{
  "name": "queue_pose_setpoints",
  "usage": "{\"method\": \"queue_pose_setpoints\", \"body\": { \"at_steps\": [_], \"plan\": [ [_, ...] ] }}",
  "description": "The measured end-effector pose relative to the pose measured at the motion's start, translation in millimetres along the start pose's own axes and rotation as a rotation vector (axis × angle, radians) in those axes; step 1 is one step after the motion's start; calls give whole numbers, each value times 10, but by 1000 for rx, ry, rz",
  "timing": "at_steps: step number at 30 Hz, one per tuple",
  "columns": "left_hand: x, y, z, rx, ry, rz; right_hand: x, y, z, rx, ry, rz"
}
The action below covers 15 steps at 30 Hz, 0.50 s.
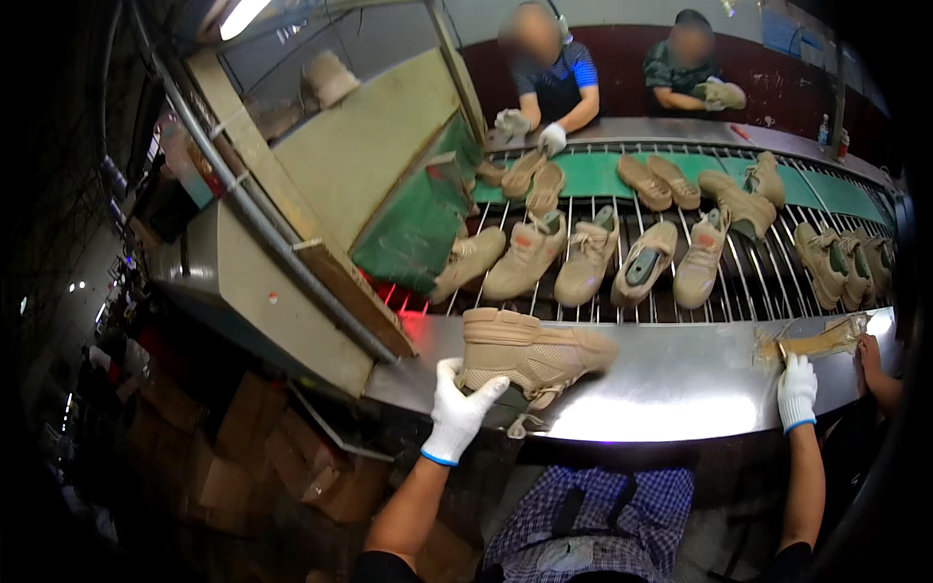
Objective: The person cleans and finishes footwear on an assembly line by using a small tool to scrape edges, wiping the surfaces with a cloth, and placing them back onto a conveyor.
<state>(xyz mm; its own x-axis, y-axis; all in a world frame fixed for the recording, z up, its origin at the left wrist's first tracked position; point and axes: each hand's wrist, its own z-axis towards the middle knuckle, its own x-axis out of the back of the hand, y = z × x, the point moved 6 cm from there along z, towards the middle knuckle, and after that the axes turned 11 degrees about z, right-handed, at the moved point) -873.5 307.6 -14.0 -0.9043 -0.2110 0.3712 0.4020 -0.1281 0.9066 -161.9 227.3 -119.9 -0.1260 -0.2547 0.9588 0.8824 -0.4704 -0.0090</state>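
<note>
My left hand [465,413], in a white glove, is closed on a beige sneaker [520,355]. The sneaker is upside down, sole up and toe to the right, its laces hanging over the metal ledge. Far to the right, my gloved right hand [798,393] has its fingers drawn together at the ledge's front, beside a brown taped strip [821,340]. A thin, light-brown piece [783,352] shows at its fingertips; its kind is unclear. Behind the ledge, a row of beige sneakers [586,260] stands on the metal rollers.
Loose soles [659,182] lie on a green belt [598,173] behind the sneakers. A pale machine housing [292,282] with a green curtain [423,233] borders the left. Two people stand across the line. Another person's bare hand [872,358] is at the right edge. Cardboard boxes [248,428] sit lower left.
</note>
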Motion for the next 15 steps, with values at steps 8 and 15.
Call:
{"method": "queue_pose_setpoints", "body": {
  "at_steps": [8, 15],
  "plan": [
    [-393, -276, -980, -132, 1, 671, 798, -2683, -454, 148, -619, 1216],
    [-420, 86, -368, -353, -54, 829, 1877, -4166, -915, 916, -546, 453]
  ]
}}
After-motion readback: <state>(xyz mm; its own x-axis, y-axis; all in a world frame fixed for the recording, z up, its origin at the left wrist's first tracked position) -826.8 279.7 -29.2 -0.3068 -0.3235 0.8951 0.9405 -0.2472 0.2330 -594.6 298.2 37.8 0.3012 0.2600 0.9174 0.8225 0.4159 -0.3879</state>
